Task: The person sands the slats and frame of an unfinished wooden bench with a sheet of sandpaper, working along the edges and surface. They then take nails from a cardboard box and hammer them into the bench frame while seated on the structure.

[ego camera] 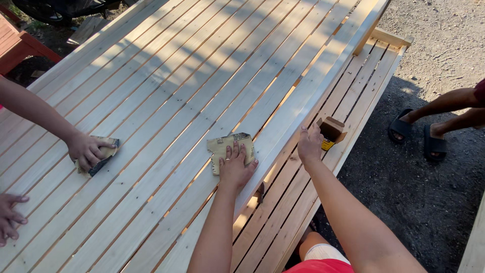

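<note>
At the slatted wooden panel's (166, 76) left edge I see another person's hand (87, 150) pressing a sandpaper piece (103, 156). Further right, my left hand (235, 167) lies flat, fingers spread, on a crumpled sandpaper sheet (227, 147) near the panel's right edge. My right hand (309, 144) curls over that edge rail, holding nothing else. A small cardboard box (331, 132) sits just beyond it.
</note>
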Action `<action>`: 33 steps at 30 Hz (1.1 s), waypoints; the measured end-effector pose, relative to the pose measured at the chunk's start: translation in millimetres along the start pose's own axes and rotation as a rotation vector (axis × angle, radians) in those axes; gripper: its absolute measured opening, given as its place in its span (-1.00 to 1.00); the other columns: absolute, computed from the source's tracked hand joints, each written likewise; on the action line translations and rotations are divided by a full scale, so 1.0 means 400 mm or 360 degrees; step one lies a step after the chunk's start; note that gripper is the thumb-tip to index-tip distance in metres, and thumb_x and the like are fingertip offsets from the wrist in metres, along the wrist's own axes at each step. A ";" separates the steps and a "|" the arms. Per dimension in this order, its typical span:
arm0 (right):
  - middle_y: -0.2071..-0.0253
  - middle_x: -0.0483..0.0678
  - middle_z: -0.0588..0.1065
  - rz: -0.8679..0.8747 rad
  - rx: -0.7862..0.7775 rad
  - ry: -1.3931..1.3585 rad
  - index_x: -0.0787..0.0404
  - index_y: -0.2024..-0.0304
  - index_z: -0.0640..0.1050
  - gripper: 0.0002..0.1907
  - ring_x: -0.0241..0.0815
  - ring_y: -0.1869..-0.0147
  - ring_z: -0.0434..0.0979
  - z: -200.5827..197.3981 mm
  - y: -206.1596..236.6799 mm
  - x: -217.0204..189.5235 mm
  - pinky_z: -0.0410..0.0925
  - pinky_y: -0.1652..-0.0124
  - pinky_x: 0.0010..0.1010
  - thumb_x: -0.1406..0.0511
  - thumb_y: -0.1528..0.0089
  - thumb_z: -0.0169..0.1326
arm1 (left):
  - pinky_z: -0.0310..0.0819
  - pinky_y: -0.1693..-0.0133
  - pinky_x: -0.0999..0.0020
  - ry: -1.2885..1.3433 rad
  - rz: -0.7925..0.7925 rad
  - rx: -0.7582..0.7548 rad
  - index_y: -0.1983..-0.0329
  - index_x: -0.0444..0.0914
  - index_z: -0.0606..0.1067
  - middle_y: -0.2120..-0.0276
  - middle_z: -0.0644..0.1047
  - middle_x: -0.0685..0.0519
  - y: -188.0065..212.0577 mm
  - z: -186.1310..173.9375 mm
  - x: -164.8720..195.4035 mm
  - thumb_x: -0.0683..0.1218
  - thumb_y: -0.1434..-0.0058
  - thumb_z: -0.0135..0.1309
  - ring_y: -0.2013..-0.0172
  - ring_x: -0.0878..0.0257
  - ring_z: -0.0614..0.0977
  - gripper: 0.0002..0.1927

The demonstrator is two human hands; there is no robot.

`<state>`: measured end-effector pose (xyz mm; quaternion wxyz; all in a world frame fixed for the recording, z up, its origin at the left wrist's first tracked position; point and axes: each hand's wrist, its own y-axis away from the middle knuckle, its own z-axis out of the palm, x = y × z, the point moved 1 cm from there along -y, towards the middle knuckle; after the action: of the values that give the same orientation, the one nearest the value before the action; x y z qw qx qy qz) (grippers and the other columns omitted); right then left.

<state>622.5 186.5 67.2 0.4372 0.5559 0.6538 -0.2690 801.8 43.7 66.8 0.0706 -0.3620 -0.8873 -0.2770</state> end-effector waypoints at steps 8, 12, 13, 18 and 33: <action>-0.36 -0.07 0.34 0.0285 -0.0599 -0.0842 0.08 -0.32 0.37 -0.42 -0.19 -0.32 0.30 0.030 0.060 -0.143 0.16 -0.23 -0.22 0.00 -0.33 -0.17 | -0.34 -0.46 -0.04 0.1455 0.0646 0.0585 -0.60 -0.10 0.02 -0.62 -0.16 0.06 -0.001 0.017 0.244 0.25 -0.46 -0.37 -0.58 0.01 -0.22 -0.29; -0.55 -0.16 0.12 -0.0214 -0.1152 -0.1029 0.02 -0.50 0.21 -0.24 -0.18 -0.64 -0.18 -0.028 0.084 -0.249 -0.20 -0.46 -0.22 -0.17 -0.37 -0.40 | -0.15 -0.47 0.14 0.2401 0.0754 0.0471 -0.60 -0.05 -0.13 -0.59 -0.13 0.14 -0.039 0.050 0.326 0.24 -0.46 -0.51 -0.57 0.14 -0.16 -0.31; -0.55 -0.14 0.12 -0.0266 -0.1166 -0.1148 0.03 -0.50 0.20 -0.25 -0.13 -0.65 -0.13 -0.051 0.071 -0.273 -0.15 -0.47 -0.17 -0.16 -0.37 -0.39 | -0.09 -0.44 0.13 0.2458 0.0535 0.0253 -0.59 -0.04 -0.09 -0.57 -0.05 0.13 -0.050 0.065 0.337 0.27 -0.44 -0.53 -0.54 0.14 -0.08 -0.30; -0.48 0.05 0.33 -0.1237 -0.0953 -0.0399 0.15 -0.43 0.32 -0.31 0.06 -0.64 0.20 -0.143 -0.003 -0.224 0.06 -0.53 -0.11 -0.12 -0.45 -0.26 | 0.10 -0.40 -0.18 0.3318 0.0471 -0.0105 -0.53 -0.34 0.09 -0.44 0.22 -0.39 -0.125 0.094 0.438 0.29 -0.60 -0.38 -0.40 -0.23 0.30 -0.28; -0.42 0.06 0.26 -0.0165 -0.1412 0.1663 -0.14 -0.53 0.09 -0.21 0.15 -0.31 0.48 -0.220 -0.300 0.303 0.40 -0.21 -0.09 0.16 -0.27 0.04 | 0.36 -0.05 0.20 0.2615 -0.0906 0.0231 -0.18 -0.09 0.52 -0.11 0.60 0.16 -0.213 0.376 0.513 0.07 -0.37 -0.13 -0.08 0.28 0.60 -0.60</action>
<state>482.9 291.3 -12.7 0.2374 0.3490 0.8530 0.3069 605.8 199.2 -29.8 0.6391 0.1933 -0.6277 -0.4003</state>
